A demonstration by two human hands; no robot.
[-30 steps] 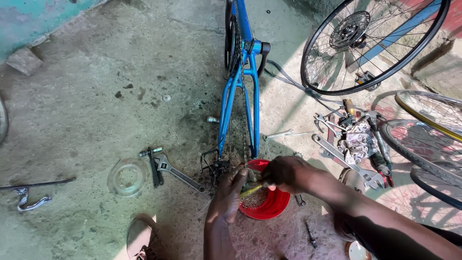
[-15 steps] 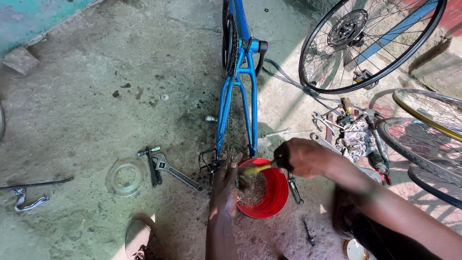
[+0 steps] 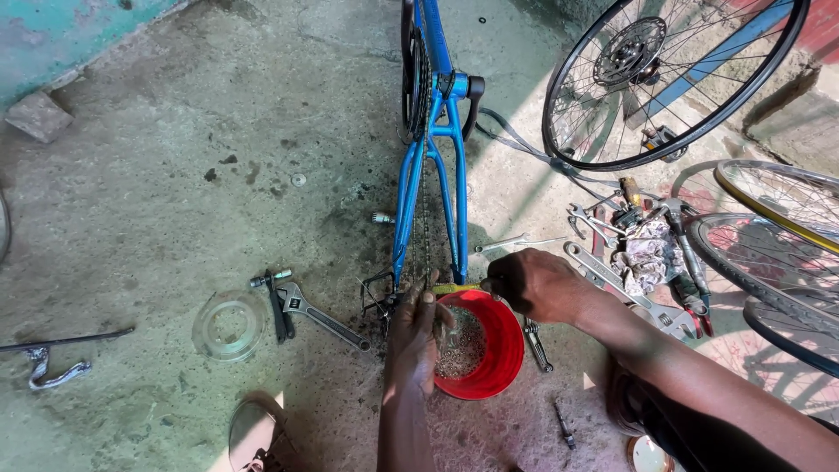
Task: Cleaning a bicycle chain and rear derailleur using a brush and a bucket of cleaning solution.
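Observation:
A blue bicycle frame (image 3: pixel 434 157) stands upside down on the concrete floor, its chain (image 3: pixel 426 227) running down the middle. My left hand (image 3: pixel 414 325) pinches the chain at its lower end, just above a red bowl (image 3: pixel 500 350) that holds dirty liquid. My right hand (image 3: pixel 533 282) grips a thin yellow-handled brush (image 3: pixel 454 288) and holds it against the chain next to my left fingers.
An adjustable wrench (image 3: pixel 319 313) and a clear plastic disc (image 3: pixel 229 325) lie to the left. Spanners (image 3: pixel 603 271), a rag (image 3: pixel 645 253) and other tools lie to the right. Loose bicycle wheels (image 3: pixel 664 79) lean at upper right. A sandal (image 3: pixel 255 434) sits near the bottom edge.
My right hand has moved up and right off the bowl to the chain with the brush. My left hand has risen slightly along the chain.

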